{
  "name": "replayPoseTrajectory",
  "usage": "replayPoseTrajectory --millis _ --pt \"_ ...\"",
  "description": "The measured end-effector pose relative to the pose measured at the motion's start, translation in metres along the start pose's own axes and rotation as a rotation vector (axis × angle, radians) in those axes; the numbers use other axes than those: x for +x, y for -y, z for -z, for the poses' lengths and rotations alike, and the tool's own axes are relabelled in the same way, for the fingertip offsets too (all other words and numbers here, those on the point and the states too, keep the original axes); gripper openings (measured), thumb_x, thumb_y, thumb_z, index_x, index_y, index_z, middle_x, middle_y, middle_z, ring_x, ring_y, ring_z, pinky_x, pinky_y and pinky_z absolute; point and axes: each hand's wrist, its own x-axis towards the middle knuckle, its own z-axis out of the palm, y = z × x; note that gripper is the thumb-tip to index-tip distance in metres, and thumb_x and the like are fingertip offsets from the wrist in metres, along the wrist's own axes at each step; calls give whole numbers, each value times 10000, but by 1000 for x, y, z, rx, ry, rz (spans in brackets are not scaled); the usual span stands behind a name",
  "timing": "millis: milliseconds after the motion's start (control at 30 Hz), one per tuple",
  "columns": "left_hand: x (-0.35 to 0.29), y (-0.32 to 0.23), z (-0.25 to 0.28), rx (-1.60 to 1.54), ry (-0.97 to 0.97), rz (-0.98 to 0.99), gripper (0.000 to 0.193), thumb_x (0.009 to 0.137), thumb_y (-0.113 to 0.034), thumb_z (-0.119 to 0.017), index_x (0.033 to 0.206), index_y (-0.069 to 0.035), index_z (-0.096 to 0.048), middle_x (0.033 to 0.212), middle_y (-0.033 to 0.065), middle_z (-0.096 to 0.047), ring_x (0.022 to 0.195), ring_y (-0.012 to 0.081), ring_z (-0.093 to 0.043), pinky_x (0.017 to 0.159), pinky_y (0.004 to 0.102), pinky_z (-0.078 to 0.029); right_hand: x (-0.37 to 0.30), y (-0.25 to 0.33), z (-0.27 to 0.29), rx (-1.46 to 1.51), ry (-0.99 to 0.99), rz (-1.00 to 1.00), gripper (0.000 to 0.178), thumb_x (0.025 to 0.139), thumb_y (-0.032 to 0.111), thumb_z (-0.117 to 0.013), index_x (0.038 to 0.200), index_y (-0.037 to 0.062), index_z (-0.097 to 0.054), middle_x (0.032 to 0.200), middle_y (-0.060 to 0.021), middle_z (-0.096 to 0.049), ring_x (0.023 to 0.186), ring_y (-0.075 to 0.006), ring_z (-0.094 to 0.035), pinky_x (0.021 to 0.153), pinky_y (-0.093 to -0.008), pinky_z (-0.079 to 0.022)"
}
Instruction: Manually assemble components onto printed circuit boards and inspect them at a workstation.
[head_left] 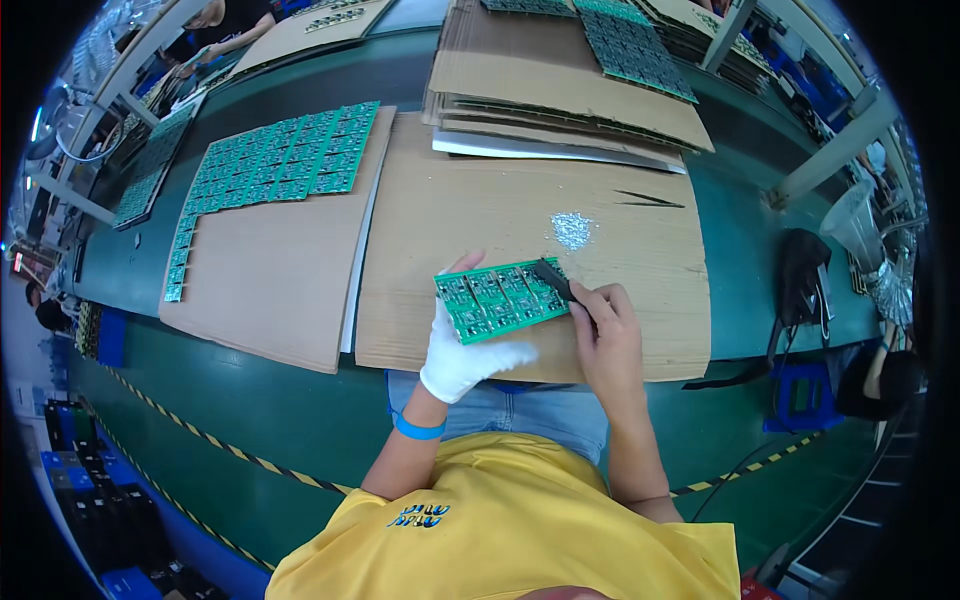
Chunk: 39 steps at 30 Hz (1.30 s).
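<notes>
Right hand [607,335], tool [553,279] tip perhaps hidden

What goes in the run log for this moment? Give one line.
left hand: gloved, holds green circuit board panel | right hand: bare, black tool on panel | under: cardboard sheet

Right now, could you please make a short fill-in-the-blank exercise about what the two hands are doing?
1. The left hand wears a ____ glove.
2. It holds a green ____ panel.
3. The bare right hand holds a ____ tool against the panel.
4. Under both lies a sheet of ____.

Missing words: white; circuit board; black; cardboard
</notes>
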Motion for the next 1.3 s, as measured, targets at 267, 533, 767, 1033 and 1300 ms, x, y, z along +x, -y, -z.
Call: replayPoseTrajectory --millis 267,533,767,1033,1300 --pt "2 0 -10 7 8 -44 997 674 0 -932 1475 -85 -345 1464 158 -501 1312 270 -562 1090 428 -514 8 6 12 100 72 -9 263 877 -29 -722 1131 30 -760 886 -105 -594 696 -218 -588 598 -341 -481" --pt "-2 16 -3 -248 -52 106 855 748 4 -883 1453 -82 -407 1475 154 -521 1304 284 -574 1076 447 -530 17 62 -10 78 208 213 460 772 -94 -703 1167 125 -789 789 -72 -539 680 -199 -569 583 -326 -464" --pt "-2 15 0 7 13 -46 785 796 5 -847 1438 -55 -400 1469 182 -526 1304 290 -577 1081 453 -523 21 29 8 -161 81 47 516 778 -111 -657 1203 153 -782 767 -73 -496 659 -218 -542 571 -357 -467" --pt "0 17 -6 -70 -43 -58 805 777 -33 -878 1420 -54 -395 1467 205 -523 1319 301 -568 1092 445 -510 16 14 16 -243 121 18 551 773 -107 -663 1248 157 -758 759 -90 -483 621 -224 -525 566 -349 -472" --pt "3 19 -2 139 8 -125 654 877 -61 -789 1405 -63 -403 1478 221 -505 1327 315 -558 1087 461 -518 14 0 21 -236 120 -22 474 829 -63 -686 1232 173 -769 743 -71 -476 604 -195 -531 553 -319 -486"
